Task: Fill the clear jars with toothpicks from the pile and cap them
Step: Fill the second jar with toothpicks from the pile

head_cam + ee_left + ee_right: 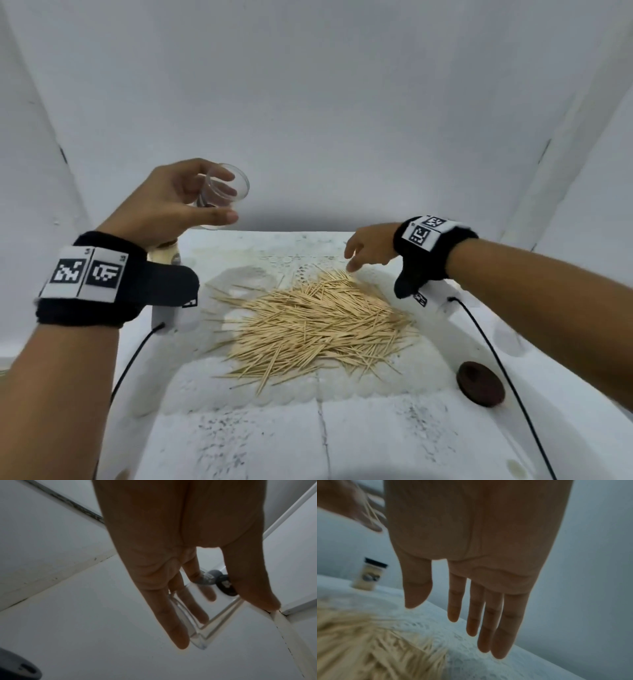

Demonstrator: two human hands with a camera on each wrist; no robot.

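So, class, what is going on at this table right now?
A person is filling jars with toothpicks. The left hand holds an empty clear jar in the air, its open mouth tipped toward the pile. The right hand, fingers straight and empty, reaches down to the far edge of the toothpick pile on the white table. A dark round cap lies to the right of the pile. Another jar, already filled and capped, stands at the table's far left.

Plain white walls, white textured table
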